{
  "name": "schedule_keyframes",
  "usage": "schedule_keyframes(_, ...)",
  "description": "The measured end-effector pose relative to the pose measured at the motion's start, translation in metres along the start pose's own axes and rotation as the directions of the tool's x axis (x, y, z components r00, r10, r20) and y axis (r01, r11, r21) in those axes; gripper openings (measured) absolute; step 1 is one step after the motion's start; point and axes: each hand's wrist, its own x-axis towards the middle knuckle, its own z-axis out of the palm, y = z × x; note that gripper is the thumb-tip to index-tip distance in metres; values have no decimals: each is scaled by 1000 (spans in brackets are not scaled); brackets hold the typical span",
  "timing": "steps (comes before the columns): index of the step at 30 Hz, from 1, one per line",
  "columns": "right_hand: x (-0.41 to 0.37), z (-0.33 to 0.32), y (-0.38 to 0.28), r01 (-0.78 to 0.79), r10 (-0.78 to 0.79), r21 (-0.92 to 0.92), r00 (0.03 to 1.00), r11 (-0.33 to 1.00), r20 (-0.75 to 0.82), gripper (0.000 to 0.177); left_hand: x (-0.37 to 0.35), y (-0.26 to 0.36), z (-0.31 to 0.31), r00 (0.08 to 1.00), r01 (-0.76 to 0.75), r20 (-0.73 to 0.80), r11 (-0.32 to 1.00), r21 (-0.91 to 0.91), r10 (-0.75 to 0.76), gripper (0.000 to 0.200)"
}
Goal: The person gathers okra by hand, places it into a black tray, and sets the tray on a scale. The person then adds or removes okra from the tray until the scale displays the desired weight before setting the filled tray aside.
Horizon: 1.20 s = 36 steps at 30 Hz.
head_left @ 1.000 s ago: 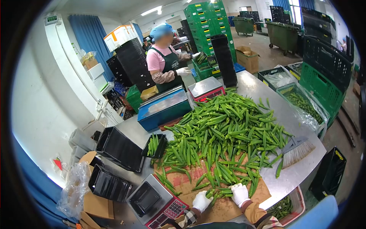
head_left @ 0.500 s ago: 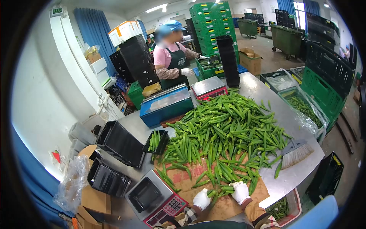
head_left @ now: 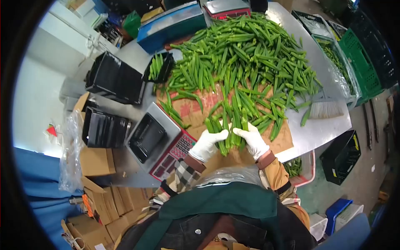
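Both my hands wear white gloves and meet over the near edge of the brown cardboard sheet (head_left: 191,111). My left hand (head_left: 209,143) is closed round several green okra pods (head_left: 225,139), thumb pointing inward. Close beside it, my right hand (head_left: 253,141) grips more okra pods (head_left: 237,132), its thumb facing the left one. These pods point away from me, stems partly hidden by the fingers. Beyond lies a large heap of okra (head_left: 250,50). To the left, an electronic scale (head_left: 177,152) carries a black tray (head_left: 146,137) with no okra visible in it.
A black tray (head_left: 168,66) with lined-up okra stands left of the heap. Stacked black trays (head_left: 116,79) and more trays (head_left: 106,129) sit further left. A brush (head_left: 327,109) lies on the right. At the back are a blue box (head_left: 175,27) and a second scale (head_left: 227,7).
My view has tilted down, and the co-worker is out of sight. My hands, earlier lower over the loose pods, have come together around a bunch of okra.
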Motion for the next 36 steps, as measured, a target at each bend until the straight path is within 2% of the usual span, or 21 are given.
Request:
schedule_keyframes(1, -2, 0, -2, -5, 4, 41, 1000, 999, 14, 37, -2, 2, 6, 1000, 20, 10, 996, -90, -20, 47)
schedule_keyframes(3, -5, 0, 3, -15, 15, 44, 1000, 999, -2, 40, -11, 7, 8, 996, 71, 65, 987, -144, -62, 51)
schedule_keyframes(7, -13, 4, 4, -22, 21, 72, 1000, 997, 13, 52, -16, 5, 9, 992, 67, 115, 985, -157, -49, 54)
schedule_keyframes(10, -12, 11, 18, 27, -26, 54, 1000, 998, -11, 56, -17, 2, 17, 996, 2, 87, 998, -63, 4, 54)
schedule_keyframes(13, -17, 35, 33, -4, -7, -49, 975, 999, -224, 66, -14, -14, 22, 994, -85, 72, 993, 81, 79, 55)
schedule_keyframes(14, -22, 39, 30, -51, 60, 59, 984, 997, -170, 73, -16, -18, 24, 999, -38, -10, 997, 63, 39, 53)
schedule_keyframes(17, -38, 54, 10, -105, 114, 141, 992, 984, -58, 77, -14, -27, 14, 999, -19, -41, 998, 65, 22, 48)
schedule_keyframes(18, -39, 54, 9, -24, 25, 44, 1000, 999, -10, 80, -13, -27, 10, 999, -35, -36, 999, -10, 35, 41)
schedule_keyframes(21, -51, 54, -10, -80, 74, 195, 997, 977, 36, 77, -17, -18, -6, 999, 36, 14, 996, -87, -35, 42)
schedule_keyframes(25, -46, 46, 4, -13, 12, 13, 991, 1000, 132, 72, -17, -19, -15, 999, 31, 47, 986, -161, -24, 41)
schedule_keyframes(26, -43, 43, 10, 22, -8, -114, 993, 993, 122, 70, -17, -21, -14, 999, -13, 45, 991, -134, 19, 42)
schedule_keyframes(28, -40, 41, 20, 91, -55, -360, 993, 928, 109, 65, -22, -20, -4, 994, -99, 46, 992, -77, 103, 43)
schedule_keyframes(31, -46, 46, 26, 170, -147, -505, 985, 846, 86, 60, -24, -26, -4, 990, -140, 31, 990, 4, 140, 46)
schedule_keyframes(32, -45, 45, 23, 146, -113, -488, 989, 861, 97, 59, -24, -24, -7, 994, -108, 8, 993, 51, 108, 48)
schedule_keyframes(35, -47, 48, 15, 97, -64, -300, 991, 949, 117, 61, -27, -10, -11, 999, -11, -37, 1000, -20, 10, 48)
schedule_keyframes(36, -47, 48, 12, 104, -64, -284, 987, 953, 148, 67, -26, -8, -13, 1000, -4, -5, 995, -99, 3, 54)
